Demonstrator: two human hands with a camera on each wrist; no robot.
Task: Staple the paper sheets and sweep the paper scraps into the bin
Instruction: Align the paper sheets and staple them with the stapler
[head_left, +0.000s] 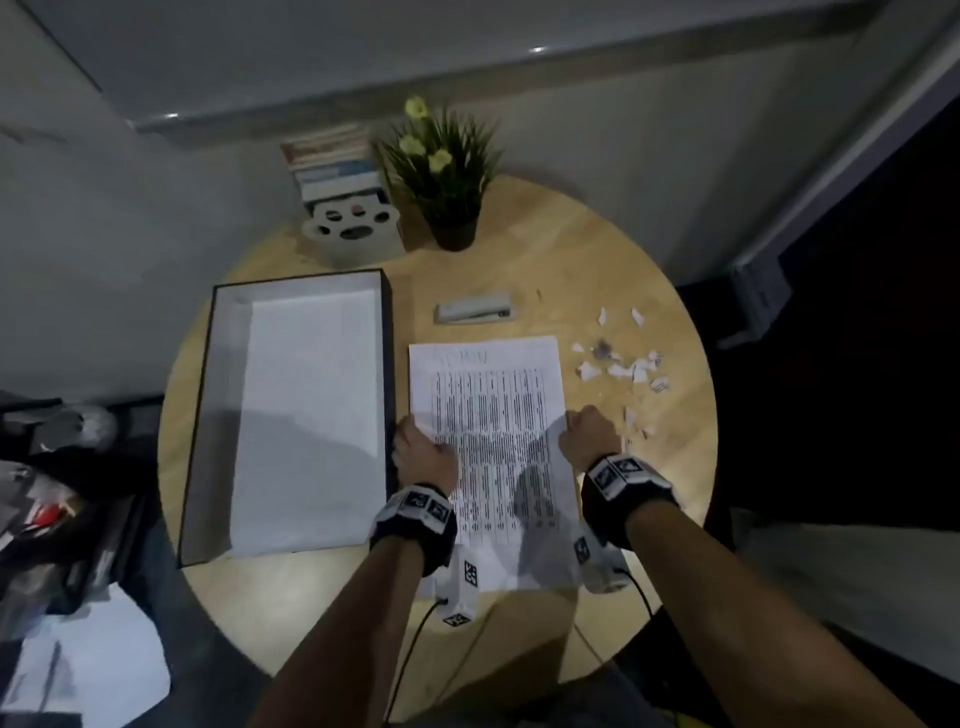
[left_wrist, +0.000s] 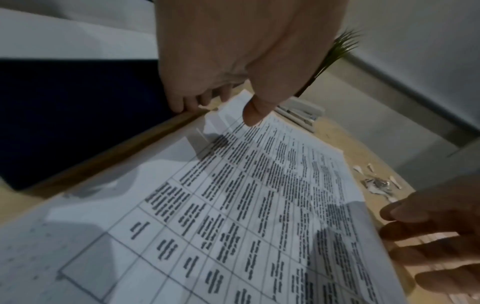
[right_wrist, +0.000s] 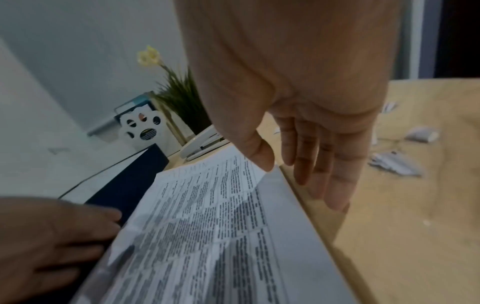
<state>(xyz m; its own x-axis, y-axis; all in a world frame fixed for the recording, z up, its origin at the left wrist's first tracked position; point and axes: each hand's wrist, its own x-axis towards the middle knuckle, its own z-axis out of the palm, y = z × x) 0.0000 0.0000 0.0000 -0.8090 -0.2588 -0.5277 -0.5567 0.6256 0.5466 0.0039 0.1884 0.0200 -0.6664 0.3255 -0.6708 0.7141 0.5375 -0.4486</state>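
Printed white paper sheets (head_left: 485, 426) lie lengthwise mid-frame on the round wooden desk (head_left: 597, 249). Left hand (head_left: 421, 454) and right hand (head_left: 592, 434) pinch their side edges. White stapler (head_left: 472, 307) sits just above, crosswise, nearer the right hand.

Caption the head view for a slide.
Both hands, left hand and right hand, grip the printed sheets; stapler and paper scraps lie untouched.
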